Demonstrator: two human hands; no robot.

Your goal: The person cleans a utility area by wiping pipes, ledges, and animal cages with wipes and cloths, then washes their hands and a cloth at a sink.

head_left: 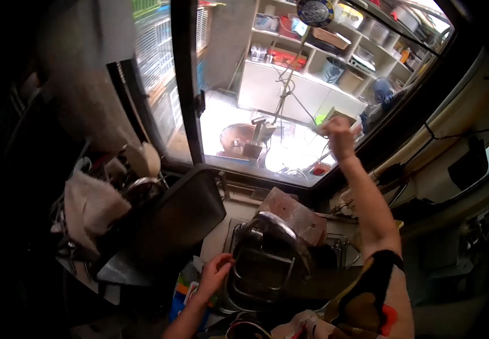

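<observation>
My right hand (340,135) is raised in front of the open window with its fingers closed. What is in them, if anything, is too small to make out. Beyond that hand a bright green spot (321,119) shows. Lower down, my left hand (217,273) is at the left rim of the metal sink (225,294), fingers loosely stretched with nothing visible in them. Close to its fingertips is a shiny metal frame (261,257) with a curved bar, over the dark basin. Behind the frame lies a worn reddish-brown slab (292,213).
A dark board (165,226) leans left of the sink beside a pale cloth (93,206) on a cluttered rack. Bottles (185,296) stand below my left hand. Cords (284,93) hang by the window frame (185,85). White shelves (306,48) stand outside.
</observation>
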